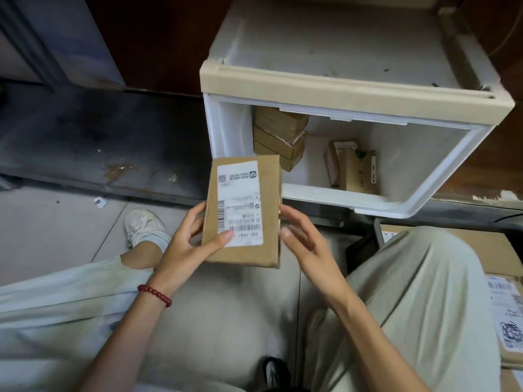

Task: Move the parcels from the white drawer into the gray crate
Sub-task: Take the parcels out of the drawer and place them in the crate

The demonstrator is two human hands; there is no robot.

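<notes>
While a person sits on the floor before an open white drawer (351,193), the left hand (186,244) grips a flat brown parcel (246,216) from its left edge, thumb pressed across the white shipping label (239,202). The right hand (305,239) hovers at the parcel's right edge with fingers spread; whether they touch the cardboard cannot be told. The parcel is held in the air just near of the drawer's front left corner. Inside the drawer, a stack of brown parcels (278,134) leans in the far left corner, and another parcel (353,168) stands toward the middle. A red bead bracelet (155,294) circles the left wrist.
</notes>
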